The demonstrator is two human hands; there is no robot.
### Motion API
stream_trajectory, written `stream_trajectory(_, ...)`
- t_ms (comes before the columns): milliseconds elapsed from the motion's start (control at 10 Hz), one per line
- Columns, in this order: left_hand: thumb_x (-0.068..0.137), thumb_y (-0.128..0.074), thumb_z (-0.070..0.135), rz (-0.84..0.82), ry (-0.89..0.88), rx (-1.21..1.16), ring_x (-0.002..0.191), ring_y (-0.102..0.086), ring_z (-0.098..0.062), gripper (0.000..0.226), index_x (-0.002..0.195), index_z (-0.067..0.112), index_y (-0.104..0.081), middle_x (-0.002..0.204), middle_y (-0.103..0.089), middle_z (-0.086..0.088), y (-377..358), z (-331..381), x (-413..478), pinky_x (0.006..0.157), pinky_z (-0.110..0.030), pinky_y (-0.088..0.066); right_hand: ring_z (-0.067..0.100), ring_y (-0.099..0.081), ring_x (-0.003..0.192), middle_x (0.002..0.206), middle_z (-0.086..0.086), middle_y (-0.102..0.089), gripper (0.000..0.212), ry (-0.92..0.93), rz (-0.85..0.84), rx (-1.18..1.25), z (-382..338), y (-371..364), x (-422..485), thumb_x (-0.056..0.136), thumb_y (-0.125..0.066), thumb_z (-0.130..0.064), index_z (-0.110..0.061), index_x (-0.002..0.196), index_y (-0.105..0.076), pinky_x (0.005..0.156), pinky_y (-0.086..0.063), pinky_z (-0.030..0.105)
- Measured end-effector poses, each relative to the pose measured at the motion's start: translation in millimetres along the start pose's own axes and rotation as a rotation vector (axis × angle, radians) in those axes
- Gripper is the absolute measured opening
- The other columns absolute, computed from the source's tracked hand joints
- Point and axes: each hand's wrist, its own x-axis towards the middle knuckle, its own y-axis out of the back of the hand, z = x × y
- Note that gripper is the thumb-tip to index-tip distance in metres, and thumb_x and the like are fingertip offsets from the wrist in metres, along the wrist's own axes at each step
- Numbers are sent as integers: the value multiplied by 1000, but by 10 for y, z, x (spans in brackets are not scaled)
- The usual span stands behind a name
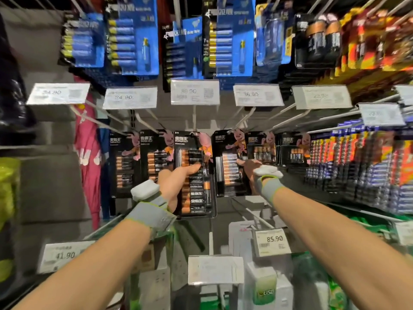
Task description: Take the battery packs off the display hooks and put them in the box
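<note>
Black-and-copper battery pack (pixel 196 182) in my left hand (pixel 176 189): thumb laid across the blister front, fingers curled behind the card. Its top edge sits just below a display hook (pixel 194 117); I cannot tell whether it has cleared the hook's tip.

Right hand (pixel 254 170) is out at the neighbouring pack (pixel 230 162), which hangs just right of the one I hold. One fingertip touches its blister. The other fingers are hidden behind the white sensor on the back of the hand, so I cannot tell whether they pinch the card or only rest on it.

Progress, as I judge it: early.
- One pack gripped, a second touched.
- None shown in the box, and the box is not in view.
- Two more packs (pixel 143 162) hang left of my left hand.
- Two more packs (pixel 279 151) hang right of my right hand.
- Blue packs (pixel 134 39) fill the row above both hands.

Pose: both forearms stretched forward and slightly up, left wrist turned thumb-uppermost, right hand back-up. Grey wristbands (pixel 152 213) on both wrists.
</note>
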Motion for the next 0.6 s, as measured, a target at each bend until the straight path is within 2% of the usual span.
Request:
stream_trajectory(100, 78, -78, 17, 23, 1, 7, 79, -71, -29, 24, 93, 4, -64, 88, -74, -14, -12, -22, 51, 74, -39, -57, 35, -51, 124, 134, 20, -54, 50, 19, -18, 2, 62, -25, 107, 96, -53, -34, -1, 133, -51, 106, -40, 43)
stream_trajectory(200, 80, -75, 14, 24, -6, -31, 62, -70, -22, 19, 92, 4, -64, 72, -73, -9, -18, -22, 77, 57, -30, -52, 36, -50, 125, 135, 20, -53, 50, 9, 16, 11, 76, -38, 130, 96, -52, -35, -1, 134, -50, 106, -39, 43)
stream_trajectory(300, 81, -75, 13, 25, -4, -39, 57, -70, -20, 16, 91, 5, -65, 70, -73, -8, -29, -27, 92, 54, -28, -51, 30, -27, 143, 156, 10, -27, 51, -69, -62, -365, 24, -33, 104, 101, -35, -26, -11, 150, -27, 115, -25, 47)
stream_trajectory(400, 73, -81, 19, 26, -25, -29, 83, -72, -29, 44, 110, 4, -64, 93, -74, -13, -32, -39, 82, 75, -39, -58, 34, -50, 126, 138, 18, -51, 53, -46, -6, 26, -46, -43, -129, 97, -51, -36, 0, 136, -46, 105, -41, 43)
stream_trajectory(500, 70, -84, 24, 25, -21, 6, 93, -70, -33, 56, 117, 3, -62, 103, -73, -14, -7, -33, 50, 89, -46, -55, 35, -54, 120, 132, 19, -55, 54, -42, -26, 110, 31, -89, -30, 94, -57, -36, 2, 132, -49, 102, -45, 41)
stream_trajectory(600, 72, -83, 26, 13, -18, 21, 92, -71, -33, 51, 113, 2, -64, 101, -73, -14, -34, -5, 11, 89, -48, -56, 35, -56, 119, 130, 21, -56, 56, -37, -25, 138, 127, -110, 156, 91, -60, -36, 2, 131, -50, 101, -46, 46)
